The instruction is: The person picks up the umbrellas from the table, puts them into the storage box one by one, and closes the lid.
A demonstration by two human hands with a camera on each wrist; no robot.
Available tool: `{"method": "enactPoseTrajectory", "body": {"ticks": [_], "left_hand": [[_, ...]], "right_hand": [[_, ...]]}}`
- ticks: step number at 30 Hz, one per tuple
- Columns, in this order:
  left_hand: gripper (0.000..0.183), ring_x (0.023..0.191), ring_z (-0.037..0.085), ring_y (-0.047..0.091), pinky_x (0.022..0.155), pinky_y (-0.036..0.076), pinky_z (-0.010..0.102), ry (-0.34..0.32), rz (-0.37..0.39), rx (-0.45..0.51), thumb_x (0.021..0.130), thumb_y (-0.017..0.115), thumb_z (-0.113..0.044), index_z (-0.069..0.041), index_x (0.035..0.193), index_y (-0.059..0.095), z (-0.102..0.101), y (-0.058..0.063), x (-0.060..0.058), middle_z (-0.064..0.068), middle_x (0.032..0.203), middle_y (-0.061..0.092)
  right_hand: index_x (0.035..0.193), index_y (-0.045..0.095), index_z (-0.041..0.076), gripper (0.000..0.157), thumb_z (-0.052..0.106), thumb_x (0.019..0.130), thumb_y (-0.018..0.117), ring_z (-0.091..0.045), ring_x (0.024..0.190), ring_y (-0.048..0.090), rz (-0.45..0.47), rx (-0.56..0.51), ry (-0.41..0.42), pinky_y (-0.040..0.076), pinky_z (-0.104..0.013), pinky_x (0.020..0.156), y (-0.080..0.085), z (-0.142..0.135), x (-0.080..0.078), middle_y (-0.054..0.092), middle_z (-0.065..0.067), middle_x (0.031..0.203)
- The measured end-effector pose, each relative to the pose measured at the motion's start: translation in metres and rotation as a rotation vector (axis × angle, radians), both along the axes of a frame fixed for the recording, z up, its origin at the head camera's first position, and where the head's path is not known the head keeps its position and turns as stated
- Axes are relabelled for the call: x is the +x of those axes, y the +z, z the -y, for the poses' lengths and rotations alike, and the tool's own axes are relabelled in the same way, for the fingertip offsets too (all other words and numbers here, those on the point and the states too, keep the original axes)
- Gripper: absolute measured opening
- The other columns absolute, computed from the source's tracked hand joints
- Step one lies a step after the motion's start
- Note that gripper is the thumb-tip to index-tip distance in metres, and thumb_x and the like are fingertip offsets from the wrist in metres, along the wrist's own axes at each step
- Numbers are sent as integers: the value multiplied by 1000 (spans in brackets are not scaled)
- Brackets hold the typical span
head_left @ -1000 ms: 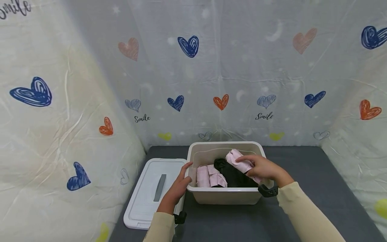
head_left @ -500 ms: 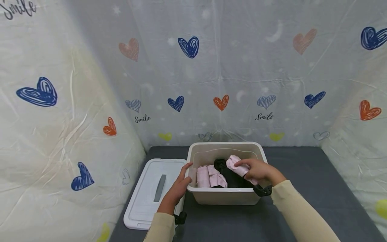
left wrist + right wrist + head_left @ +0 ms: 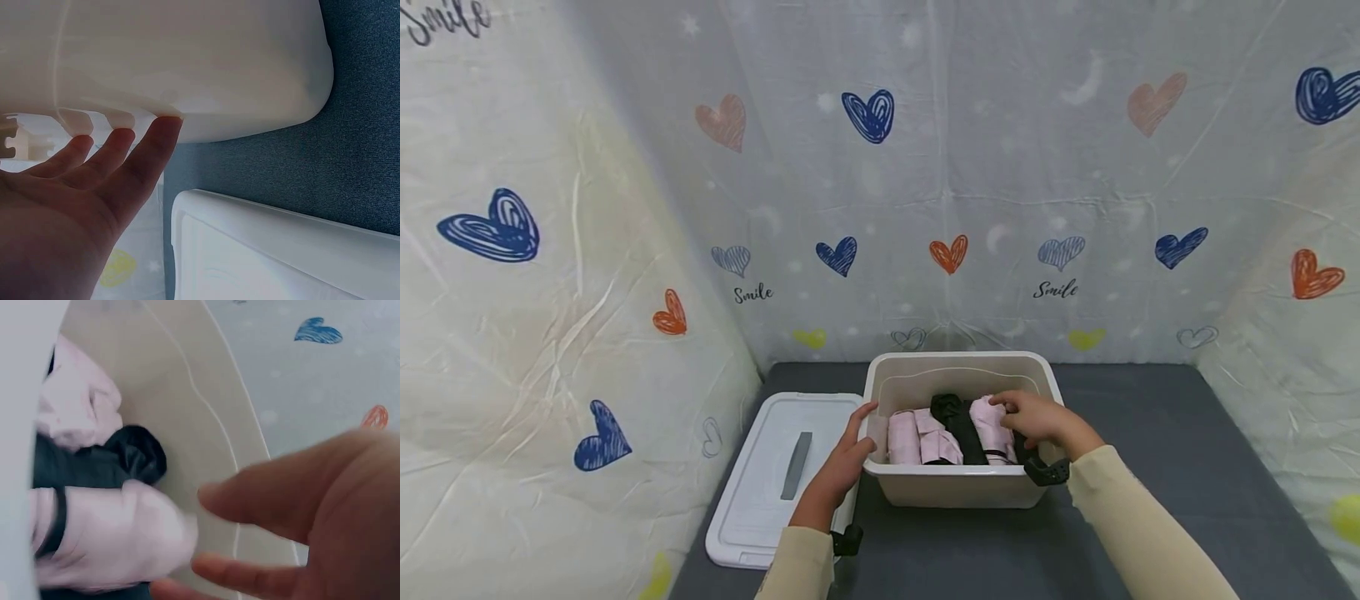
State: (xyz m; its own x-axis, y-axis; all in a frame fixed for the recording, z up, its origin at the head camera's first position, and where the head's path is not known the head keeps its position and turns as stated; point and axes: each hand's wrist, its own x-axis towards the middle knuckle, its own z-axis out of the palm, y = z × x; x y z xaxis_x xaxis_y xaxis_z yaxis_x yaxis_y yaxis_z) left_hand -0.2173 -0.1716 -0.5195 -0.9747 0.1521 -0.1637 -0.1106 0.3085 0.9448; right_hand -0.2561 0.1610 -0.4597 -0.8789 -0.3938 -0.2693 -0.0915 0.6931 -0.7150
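A cream storage box (image 3: pixel 958 492) holds several rolled bundles of cloth. Two pink bundles (image 3: pixel 904 437) lie on the left inside, followed by a black bundle (image 3: pixel 961 425). To the right of these lies a pink roll (image 3: pixel 990 429) with a black band around its near end. My right hand (image 3: pixel 337 525) is over the right part of the box, thumb and fingers spread at the roll's far end. Whether its lowest finger touches the roll, I cannot tell. My left hand (image 3: pixel 838 467) rests against the box's left rim; extended fingers (image 3: pixel 144 162) touch it from outside.
A white lid (image 3: pixel 748 492) with a grey handle (image 3: pixel 797 465) lies flat left of the box, under my left forearm. Everything stands on a dark grey table surface (image 3: pixel 1127 483). Heart-printed sheeting (image 3: pixel 947 167) encloses the back and sides.
My right hand brought the pink roll down into the box beside the black bundle, straightened it front to back, and its fingers parted from it. My left hand stayed at the rim.
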Motion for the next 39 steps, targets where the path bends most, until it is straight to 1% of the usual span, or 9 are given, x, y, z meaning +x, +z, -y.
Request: {"method": "enactPoseTrajectory", "body": {"ticks": [2,5,15,18,20,24,30,35,39], "left_hand": [[66,138,40,29,101,34,62,-2,-5,-3,88,39,-14,-36,149,25,0,0,-1,12,160,17],[66,137,40,31,100,35,61,-3,-2,-6,88,39,-15,-36,149,25,0,-1,-1,12,160,18],[65,137,40,31,100,36,60,-8,11,-14,90,40,-13,-35,149,24,-1,4,0,12,160,16],[66,136,40,32,100,36,60,-9,12,-22,90,40,-14,-36,150,23,-1,3,0,11,160,17],[67,136,41,32,100,37,60,-20,16,-17,90,40,-13,-33,151,22,-2,13,5,13,160,16],[70,136,43,32,99,38,60,-30,17,-13,90,41,-11,-32,153,18,-1,17,5,15,160,16],[74,136,43,35,94,42,58,-39,-41,-25,93,42,-11,-34,155,9,5,3,-3,15,160,17],[63,133,42,43,93,45,56,-39,-113,-53,102,42,-26,-36,155,9,9,6,0,19,155,32],[57,134,41,43,96,44,57,12,-159,-85,102,41,-42,-37,153,16,15,9,4,17,152,38]], "right_hand": [[135,53,4,42,9,93,52,-35,111,56,41,-37,-28,54,-42,63,3,-1,2,49,-27,135],[133,56,5,40,10,94,53,-35,114,56,43,-44,-24,54,-41,64,7,-2,6,51,-27,135],[131,58,5,38,12,95,53,-31,109,60,-50,-21,62,52,-38,69,12,-10,18,57,-24,130],[131,59,6,37,14,95,52,-31,111,60,-100,10,77,52,-43,79,13,-14,22,59,-21,130],[130,59,7,36,16,96,53,-31,113,60,-137,35,88,50,-47,87,14,-16,25,60,-19,129],[130,60,7,37,17,95,54,-32,116,59,-190,56,104,46,-51,94,17,-19,33,62,-17,127],[134,57,11,39,21,96,55,-33,119,57,-210,38,126,46,-51,94,21,-27,44,59,-12,132],[133,57,15,38,23,96,56,-32,120,56,-278,58,139,46,-50,94,23,-36,54,56,-9,136],[129,60,17,35,22,94,59,-31,120,55,-329,96,151,45,-49,94,25,-39,62,57,-8,132]]}}
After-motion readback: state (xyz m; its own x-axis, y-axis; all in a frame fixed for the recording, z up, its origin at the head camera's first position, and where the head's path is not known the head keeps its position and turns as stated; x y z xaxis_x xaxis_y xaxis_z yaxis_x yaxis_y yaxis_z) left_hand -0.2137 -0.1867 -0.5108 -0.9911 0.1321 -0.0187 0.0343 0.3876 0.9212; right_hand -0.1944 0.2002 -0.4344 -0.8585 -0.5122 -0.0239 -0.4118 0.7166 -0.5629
